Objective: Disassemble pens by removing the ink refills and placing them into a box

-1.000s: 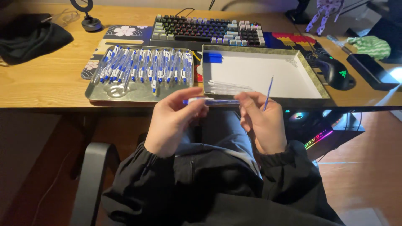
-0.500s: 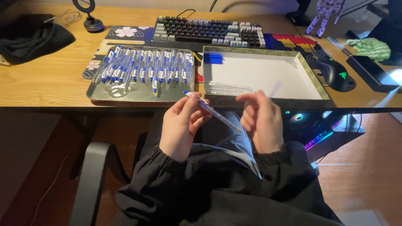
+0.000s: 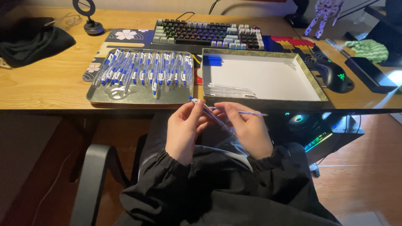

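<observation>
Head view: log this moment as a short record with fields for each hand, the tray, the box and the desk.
left hand: left hand holds a clear pen barrel with a blue and white end, tilted, above the lap
right hand: right hand pinches a thin blue refill, lying roughly level
tray: metal tray holds a row of blue and white pens
box: shallow white box holds clear barrels and blue parts
desk: keyboard behind, mouse at right
</observation>
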